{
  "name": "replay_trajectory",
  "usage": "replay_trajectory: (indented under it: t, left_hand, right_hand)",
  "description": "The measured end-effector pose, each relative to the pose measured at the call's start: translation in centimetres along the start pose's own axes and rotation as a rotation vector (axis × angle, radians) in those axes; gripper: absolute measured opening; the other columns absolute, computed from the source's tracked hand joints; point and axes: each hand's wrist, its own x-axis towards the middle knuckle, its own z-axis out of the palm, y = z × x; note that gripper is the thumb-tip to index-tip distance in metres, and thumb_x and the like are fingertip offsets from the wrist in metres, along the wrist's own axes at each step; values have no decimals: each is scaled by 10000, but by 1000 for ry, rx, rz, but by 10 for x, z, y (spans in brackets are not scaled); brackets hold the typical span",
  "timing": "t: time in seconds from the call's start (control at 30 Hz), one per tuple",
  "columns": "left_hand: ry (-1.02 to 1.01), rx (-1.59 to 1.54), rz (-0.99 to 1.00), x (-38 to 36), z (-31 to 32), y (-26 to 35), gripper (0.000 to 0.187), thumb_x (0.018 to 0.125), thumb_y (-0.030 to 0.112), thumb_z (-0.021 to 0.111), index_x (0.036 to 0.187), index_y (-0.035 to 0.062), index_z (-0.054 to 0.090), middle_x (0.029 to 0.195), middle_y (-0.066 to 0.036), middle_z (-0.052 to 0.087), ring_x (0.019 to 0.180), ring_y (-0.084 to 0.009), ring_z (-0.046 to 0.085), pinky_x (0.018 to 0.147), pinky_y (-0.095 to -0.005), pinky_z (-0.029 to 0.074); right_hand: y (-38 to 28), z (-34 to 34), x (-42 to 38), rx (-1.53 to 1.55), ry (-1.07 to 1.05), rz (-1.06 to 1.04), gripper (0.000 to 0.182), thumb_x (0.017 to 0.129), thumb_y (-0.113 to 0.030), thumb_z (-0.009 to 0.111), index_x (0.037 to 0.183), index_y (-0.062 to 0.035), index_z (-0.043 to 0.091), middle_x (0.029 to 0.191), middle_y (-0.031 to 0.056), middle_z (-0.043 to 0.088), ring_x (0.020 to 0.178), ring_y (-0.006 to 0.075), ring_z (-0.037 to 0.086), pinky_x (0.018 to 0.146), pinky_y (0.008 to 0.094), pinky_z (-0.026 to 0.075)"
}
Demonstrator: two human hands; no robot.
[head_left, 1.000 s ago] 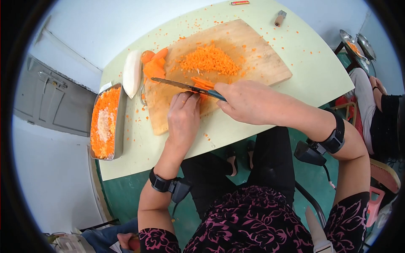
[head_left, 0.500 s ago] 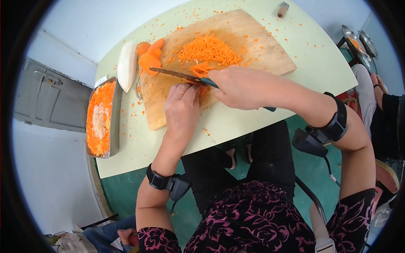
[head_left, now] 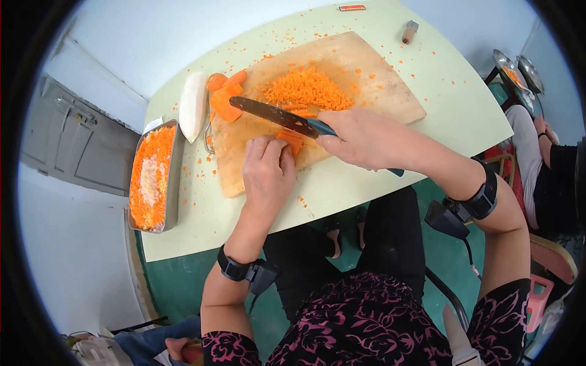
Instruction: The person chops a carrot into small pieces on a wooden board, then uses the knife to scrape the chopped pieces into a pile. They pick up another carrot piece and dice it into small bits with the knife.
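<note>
On the wooden cutting board [head_left: 390,91], my left hand [head_left: 267,174] presses its bent fingertips on a small stack of carrot slices [head_left: 290,140]. My right hand [head_left: 360,139] is wrapped round the handle of a knife [head_left: 271,114], whose dark blade, flecked with carrot, points left just above the stack. Carrot sticks [head_left: 299,110] lie on the far side of the blade. Behind them is a pile of finely chopped carrot [head_left: 308,86]. Larger carrot pieces [head_left: 226,105] rest at the board's left corner, near the blade's tip.
A white radish [head_left: 193,107] lies left of the board. A metal tray [head_left: 174,183] of chopped carrot with a pale heap stands at the table's left edge. A small wooden-handled tool [head_left: 409,32] and a red lighter [head_left: 352,8] lie at the back. A person [head_left: 543,158] sits at the right.
The knife has lifted off the carrot and its blade now shows broader. Both hands have shifted slightly, and more of the slices shows by my left fingertips. The view has tilted a little.
</note>
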Motion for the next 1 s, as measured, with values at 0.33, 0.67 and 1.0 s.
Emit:
replay_trajectory:
  t: [0.33, 0.67, 1.0]
  left_hand:
    - [-66, 49, 23, 5, 3, -9, 95, 746, -9, 630, 838, -21, 651, 896, -123, 600, 831, -292, 552, 729, -355, 455]
    - [-5, 67, 91, 3, 7, -12, 120, 712, -14, 638, 830, 5, 651, 854, -92, 597, 822, -272, 552, 716, -369, 439]
    - [-22, 42, 146, 3, 7, -11, 182, 693, -36, 613, 867, -3, 655, 909, -100, 623, 838, -269, 556, 712, -358, 450]
  right_hand:
    - [10, -1, -13, 114, 28, -12, 229, 906, -220, 374, 862, -8, 447, 559, 98, 519, 450, 214, 551, 462, 353, 477]
    - [3, 2, -13, -12, 41, -29, 266, 910, -239, 419, 937, 14, 493, 674, 161, 599, 613, 291, 616, 606, 401, 510]
    - [4, 13, -3, -263, 141, -143, 252, 889, -216, 459, 944, 13, 548, 799, 217, 633, 793, 367, 623, 715, 455, 493]
